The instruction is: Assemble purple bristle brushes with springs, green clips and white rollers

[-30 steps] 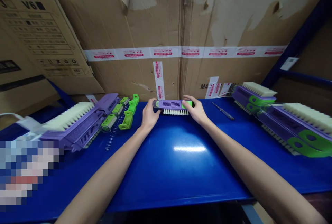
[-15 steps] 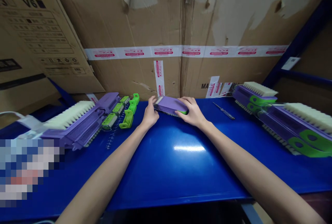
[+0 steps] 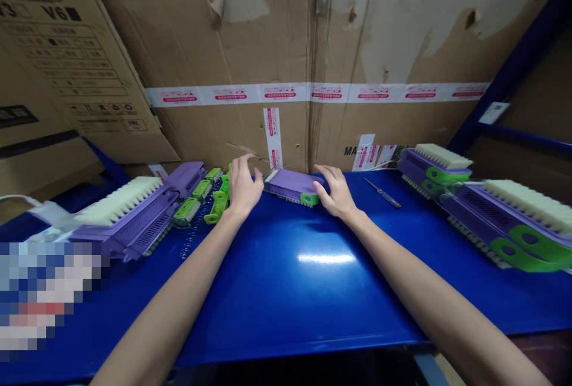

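Note:
A purple brush with a green end and pale bristles underneath lies on the blue table at the back middle. My right hand is at its green end, fingers spread and the thumb close by; whether the thumb touches it I cannot tell. To the brush's left, my left hand is off it with fingers stretched and thumb apart. Behind that hand, partly covered by it, are loose green end pieces. A row of green-topped metal parts and several thin springs lie farther left.
Purple brush bodies with cream bristles are lined up at the left. More purple and green brushes stand at the right. A screwdriver lies right of my right hand. Cardboard walls the back of the blue table.
My left hand has let go of the brush's left end and moved left toward the green end pieces. My right hand has loosened from the green end and opened.

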A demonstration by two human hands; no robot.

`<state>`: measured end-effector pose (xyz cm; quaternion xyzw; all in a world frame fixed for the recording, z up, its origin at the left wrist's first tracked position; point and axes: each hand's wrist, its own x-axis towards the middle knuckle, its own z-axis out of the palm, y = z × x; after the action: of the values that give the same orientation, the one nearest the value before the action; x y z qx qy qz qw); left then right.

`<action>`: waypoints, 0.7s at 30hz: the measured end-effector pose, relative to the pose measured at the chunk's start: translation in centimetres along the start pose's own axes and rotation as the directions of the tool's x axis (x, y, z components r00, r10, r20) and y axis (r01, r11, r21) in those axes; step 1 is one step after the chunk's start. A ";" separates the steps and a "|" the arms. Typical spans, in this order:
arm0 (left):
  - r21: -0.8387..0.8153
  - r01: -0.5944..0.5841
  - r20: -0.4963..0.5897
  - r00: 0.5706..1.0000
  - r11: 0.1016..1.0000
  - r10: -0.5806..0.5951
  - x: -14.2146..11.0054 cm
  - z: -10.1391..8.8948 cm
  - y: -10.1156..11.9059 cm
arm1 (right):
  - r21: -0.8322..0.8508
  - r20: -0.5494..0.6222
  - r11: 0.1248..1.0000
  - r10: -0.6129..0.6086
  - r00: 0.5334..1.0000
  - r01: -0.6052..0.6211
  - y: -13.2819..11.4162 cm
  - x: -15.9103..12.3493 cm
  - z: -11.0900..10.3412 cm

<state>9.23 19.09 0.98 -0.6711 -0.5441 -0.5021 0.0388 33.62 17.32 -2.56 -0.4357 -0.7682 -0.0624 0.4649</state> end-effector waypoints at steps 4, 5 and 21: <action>0.145 0.093 -0.064 0.994 0.985 -0.085 2.2 -1.1 -0.9 | -0.043 0.022 0.998 -0.043 0.999 0.044 -0.3 0.0 -0.2; 0.185 0.114 -0.064 0.993 0.976 -0.104 2.8 -1.3 -1.3 | -0.058 0.039 0.996 -0.058 0.998 0.061 -0.5 0.1 -0.2; 0.786 0.350 0.060 0.776 0.510 -0.627 7.4 -3.9 -7.3 | -0.128 0.175 0.961 -0.221 0.960 0.244 -2.0 0.1 -0.2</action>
<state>0.42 24.89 4.59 -0.4858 -0.8653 -0.1042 0.0664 32.29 16.09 -1.73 -0.3790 -0.8420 -0.1386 0.3580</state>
